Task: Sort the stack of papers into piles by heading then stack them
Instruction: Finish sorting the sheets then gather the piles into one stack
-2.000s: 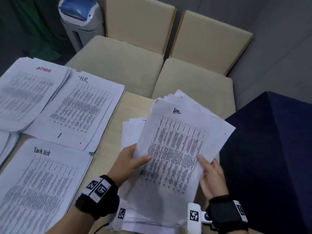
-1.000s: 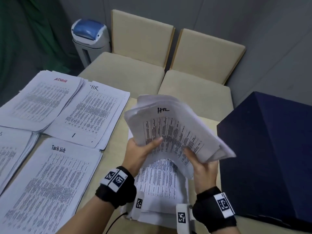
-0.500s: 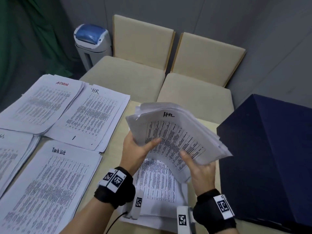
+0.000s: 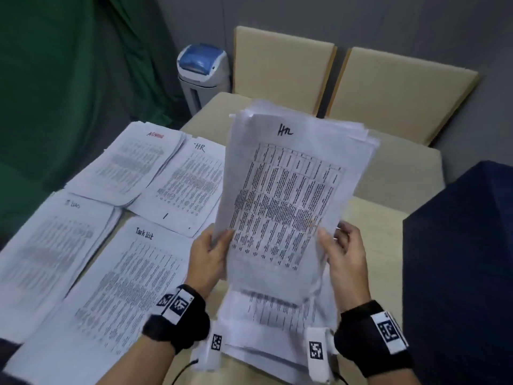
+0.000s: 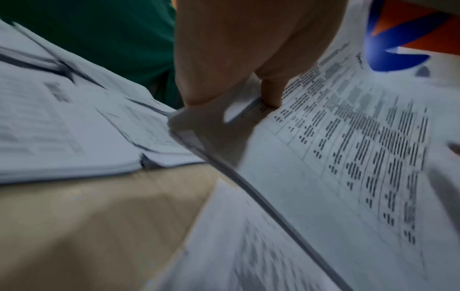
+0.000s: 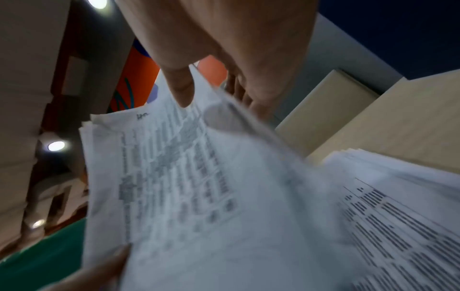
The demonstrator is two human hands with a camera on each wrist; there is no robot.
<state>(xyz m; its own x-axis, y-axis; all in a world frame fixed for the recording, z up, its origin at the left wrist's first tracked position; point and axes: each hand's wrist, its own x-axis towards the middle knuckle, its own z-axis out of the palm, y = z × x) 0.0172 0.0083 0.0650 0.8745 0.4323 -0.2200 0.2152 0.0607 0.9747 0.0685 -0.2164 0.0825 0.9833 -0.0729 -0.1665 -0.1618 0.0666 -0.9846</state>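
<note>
A thick sheaf of papers (image 4: 294, 190), its top sheet headed "HR" in black ink, is lifted nearly upright above the table, gripped at its lower corners by both hands: the left hand (image 4: 211, 257) pinches the left edge with thumb on the front sheet and fingers behind, and the right hand (image 4: 345, 259) clasps the right edge the same way. Below it, between the two wrists, a remaining stack (image 4: 274, 323) lies flat on the table. Four sorted piles sit to the left: one headed "ADMIN" in red (image 4: 130, 165), one headed "HR" (image 4: 186, 187) just beside it and overlapped by its edge, one with a blurred heading (image 4: 52, 251) at the near left, and one headed "Task list" (image 4: 116, 290) in front of the person. The surface is a pale wooden table (image 4: 372, 218). Beyond it stand two beige cushioned chairs (image 4: 280, 65), a white bin with a blue lid (image 4: 202, 70), a green curtain (image 4: 69, 79), and a dark blue block (image 4: 460, 259) to the right.
</note>
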